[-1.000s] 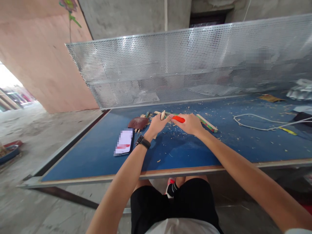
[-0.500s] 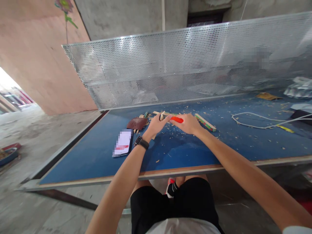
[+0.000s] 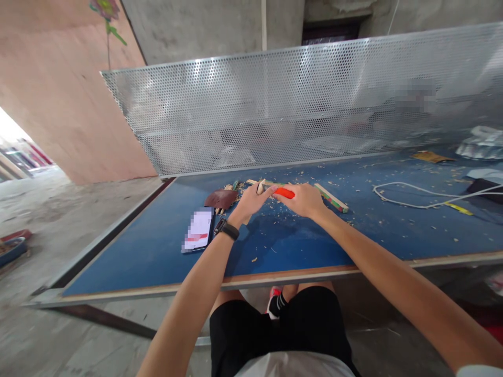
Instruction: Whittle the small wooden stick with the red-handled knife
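Note:
My left hand (image 3: 251, 201) is closed around a pale wooden stick (image 3: 260, 187), whose tip shows above the fingers. My right hand (image 3: 302, 199) grips an orange-handled knife (image 3: 284, 192); its blade is hidden. Both hands meet over the table, the left thumb against the knife's front end. Behind the right hand lies a wooden strip (image 3: 332, 198) with green and red sides. To the left of my left hand, a dark red-brown curved piece (image 3: 221, 199) rests on several small sticks. Wood shavings are scattered around the hands.
A phone (image 3: 198, 230) with a lit screen lies left of my left wrist. The blue table (image 3: 137, 251) has a perforated metal panel (image 3: 251, 110) along its back. To the right are a white cable (image 3: 416, 201), a yellow strip (image 3: 459, 208) and a brown scrap (image 3: 432, 156).
Both hands keep their grips in nearly the same place. My left wrist has shifted very slightly to the left.

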Demonstrator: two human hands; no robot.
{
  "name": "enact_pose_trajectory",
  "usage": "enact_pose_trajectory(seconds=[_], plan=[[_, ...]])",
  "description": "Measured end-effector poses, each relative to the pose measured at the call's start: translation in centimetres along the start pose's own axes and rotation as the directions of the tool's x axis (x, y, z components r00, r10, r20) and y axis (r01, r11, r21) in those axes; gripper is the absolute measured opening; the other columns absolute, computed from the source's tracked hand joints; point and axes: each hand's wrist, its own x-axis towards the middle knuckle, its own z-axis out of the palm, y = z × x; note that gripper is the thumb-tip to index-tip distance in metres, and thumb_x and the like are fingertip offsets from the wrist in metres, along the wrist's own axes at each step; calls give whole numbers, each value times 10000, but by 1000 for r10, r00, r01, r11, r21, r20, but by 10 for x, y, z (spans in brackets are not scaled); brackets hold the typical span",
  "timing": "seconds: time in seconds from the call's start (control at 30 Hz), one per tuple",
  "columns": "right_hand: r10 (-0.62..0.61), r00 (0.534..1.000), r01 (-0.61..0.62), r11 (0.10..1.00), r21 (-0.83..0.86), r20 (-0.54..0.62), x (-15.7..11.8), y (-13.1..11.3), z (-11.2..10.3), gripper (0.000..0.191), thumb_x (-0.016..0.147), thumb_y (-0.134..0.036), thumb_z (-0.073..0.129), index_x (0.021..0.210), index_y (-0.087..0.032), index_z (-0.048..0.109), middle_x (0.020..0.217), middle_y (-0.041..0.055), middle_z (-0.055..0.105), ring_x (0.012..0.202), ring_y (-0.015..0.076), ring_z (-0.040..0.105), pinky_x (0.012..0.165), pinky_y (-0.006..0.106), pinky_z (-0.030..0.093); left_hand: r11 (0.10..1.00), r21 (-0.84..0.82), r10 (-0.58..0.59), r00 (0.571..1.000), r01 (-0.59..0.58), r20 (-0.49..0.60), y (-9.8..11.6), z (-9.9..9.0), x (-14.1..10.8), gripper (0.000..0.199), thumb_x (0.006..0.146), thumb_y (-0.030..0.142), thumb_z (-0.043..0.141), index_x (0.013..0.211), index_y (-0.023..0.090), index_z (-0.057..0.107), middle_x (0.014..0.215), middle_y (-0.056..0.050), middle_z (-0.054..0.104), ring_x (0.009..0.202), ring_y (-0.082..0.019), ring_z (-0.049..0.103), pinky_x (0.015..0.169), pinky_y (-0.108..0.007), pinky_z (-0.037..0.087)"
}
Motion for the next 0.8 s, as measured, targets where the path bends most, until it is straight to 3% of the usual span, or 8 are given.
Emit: enact_pose_trajectory(seconds=[0.17, 0.3, 0.43, 0.57, 0.8], plan=[[24, 1000, -23, 999, 45, -20, 0, -1, -4, 707, 975, -854, 410, 973, -273, 813, 771, 92, 760, 692, 267, 663, 566, 321, 286, 1000, 5, -17, 998, 18, -55, 2, 6, 1, 548, 955, 649, 627, 665, 219, 448, 639, 26, 488, 631, -124, 410, 615, -308, 275], [12, 1000, -13, 996, 93, 13, 0, 1, -8, 661, 977, -818, 452, 958, -269, 820, 795, 91, 773, 733, 277, 684, 584, 327, 317, 998, -46, -38, 999, 36, -39, 1, 7, -1, 571, 920, 692, 645, 669, 220, 444, 637, 29, 469, 617, -116, 397, 593, -307, 272], [-61, 994, 45, 983, 178, 87, 0, 3, -9, 598, 961, -764, 538, 1095, -272, 851, 854, 93, 793, 771, 277, 699, 631, 334, 390, 978, -165, -103, 986, 125, 133, 0, 2, -2, 611, 841, 741, 723, 660, 233, 434, 567, 49, 395, 515, -98, 343, 526, -305, 257], [-136, 983, 99, 959, 266, 122, 0, 3, -8, 563, 953, -740, 578, 1112, -276, 855, 806, 56, 778, 700, 229, 660, 648, 333, 414, 914, -315, -139, 927, 256, 348, 2, -2, -2, 601, 783, 750, 790, 678, 242, 485, 499, 63, 361, 429, -89, 313, 464, -298, 240], [-199, 974, 162, 947, 277, 111, 0, 1, -9, 555, 951, -759, 578, 1116, -310, 858, 754, 18, 758, 667, 208, 635, 638, 329, 394, 828, -487, -67, 911, 278, 407, 7, -5, -6, 621, 796, 685, 829, 663, 244, 413, 492, 72, 327, 415, -66, 307, 443, -275, 226]])
